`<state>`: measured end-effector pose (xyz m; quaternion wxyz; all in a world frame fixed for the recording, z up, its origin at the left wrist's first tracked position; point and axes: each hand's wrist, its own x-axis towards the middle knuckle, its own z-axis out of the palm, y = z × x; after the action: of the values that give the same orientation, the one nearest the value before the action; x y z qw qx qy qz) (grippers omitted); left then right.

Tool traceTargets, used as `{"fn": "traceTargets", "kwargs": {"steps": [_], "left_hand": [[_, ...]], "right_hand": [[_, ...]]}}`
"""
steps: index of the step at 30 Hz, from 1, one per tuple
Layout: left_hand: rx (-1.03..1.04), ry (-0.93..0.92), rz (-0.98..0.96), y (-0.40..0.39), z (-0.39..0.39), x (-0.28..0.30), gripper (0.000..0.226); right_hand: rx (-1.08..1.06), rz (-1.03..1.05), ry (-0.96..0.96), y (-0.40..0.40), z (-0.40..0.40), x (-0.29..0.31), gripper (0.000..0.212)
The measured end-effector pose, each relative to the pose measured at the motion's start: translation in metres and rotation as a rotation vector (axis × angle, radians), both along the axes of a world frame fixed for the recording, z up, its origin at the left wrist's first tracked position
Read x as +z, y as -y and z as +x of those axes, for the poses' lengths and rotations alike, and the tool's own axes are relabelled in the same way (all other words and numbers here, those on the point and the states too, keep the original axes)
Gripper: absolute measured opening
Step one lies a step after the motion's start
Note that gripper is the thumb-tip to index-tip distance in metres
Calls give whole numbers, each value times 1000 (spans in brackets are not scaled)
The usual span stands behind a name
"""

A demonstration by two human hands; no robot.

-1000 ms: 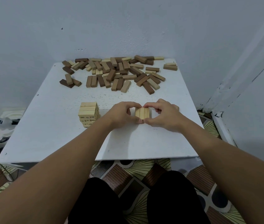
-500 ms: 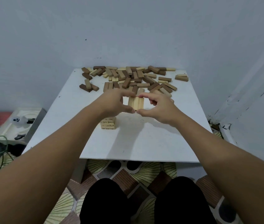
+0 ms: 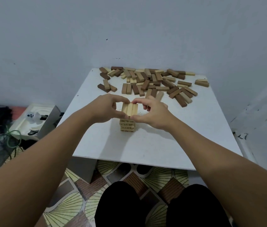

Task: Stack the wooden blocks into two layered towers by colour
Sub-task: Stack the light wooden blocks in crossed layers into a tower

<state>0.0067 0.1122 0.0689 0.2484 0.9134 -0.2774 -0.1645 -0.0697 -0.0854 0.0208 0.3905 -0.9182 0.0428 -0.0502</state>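
The left hand (image 3: 108,108) pinches one side of a row of three pale blocks (image 3: 129,109), thumb and fingers curled round its ends, and the right hand (image 3: 150,112) pinches the other side the same way, the row held flat right on top of the light tower (image 3: 127,126) near the middle of the white table (image 3: 195,136). That one pale tower stands only a few layers high and I see no dark tower at all. Further back, the loose pile of mixed blocks (image 3: 152,82) is large, so by my reckoning most of the job remains.
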Motion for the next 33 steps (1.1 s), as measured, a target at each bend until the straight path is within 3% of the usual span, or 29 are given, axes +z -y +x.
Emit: {"fn": "traceTargets", "kwargs": {"steps": [21, 33], "left_hand": [[-12, -143, -39, -4, 15, -12, 63], [1, -219, -86, -5, 21, -19, 61]], "right_hand": [[36, 8, -68, 2, 12, -8, 47], [58, 74, -97, 2, 13, -12, 60]]}}
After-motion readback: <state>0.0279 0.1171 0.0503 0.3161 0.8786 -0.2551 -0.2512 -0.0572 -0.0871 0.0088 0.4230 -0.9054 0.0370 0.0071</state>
